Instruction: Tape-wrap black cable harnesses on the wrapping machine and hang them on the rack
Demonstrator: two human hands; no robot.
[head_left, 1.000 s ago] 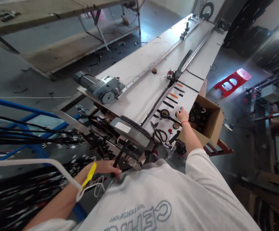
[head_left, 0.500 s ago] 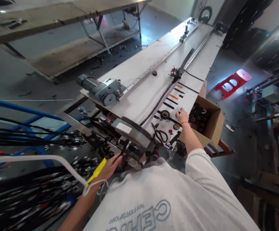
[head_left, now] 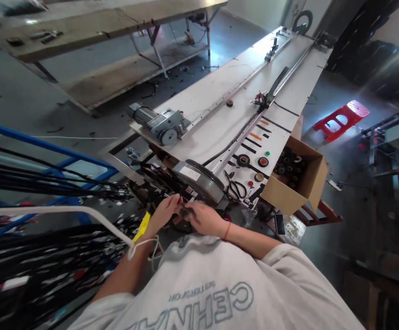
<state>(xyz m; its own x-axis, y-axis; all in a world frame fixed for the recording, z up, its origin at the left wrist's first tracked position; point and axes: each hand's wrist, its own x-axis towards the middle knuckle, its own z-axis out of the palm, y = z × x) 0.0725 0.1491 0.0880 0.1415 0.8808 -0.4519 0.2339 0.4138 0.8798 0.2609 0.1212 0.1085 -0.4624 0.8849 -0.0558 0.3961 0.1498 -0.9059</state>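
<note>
- Low in front of the grey shirt (head_left: 202,288), the person's right hand (head_left: 208,221) was curled around a dark piece (head_left: 186,211), too blurred to make out.
- The left hand (head_left: 166,211) met it there, fingers bent; whether they gripped, I couldn't tell.
- Just beyond stood a grey wheel housing (head_left: 201,179).
- Black scissors (head_left: 235,187) lay on the white bench (head_left: 199,147), an open carton (head_left: 282,195) beside it.
- Farther off was a red stool (head_left: 342,123).

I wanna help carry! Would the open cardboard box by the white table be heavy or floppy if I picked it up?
The cardboard box is probably heavy, since many dark rolls lie inside. Its thin sides may bend. The rolls look round and loose, so tipping might make them tumble.
</note>
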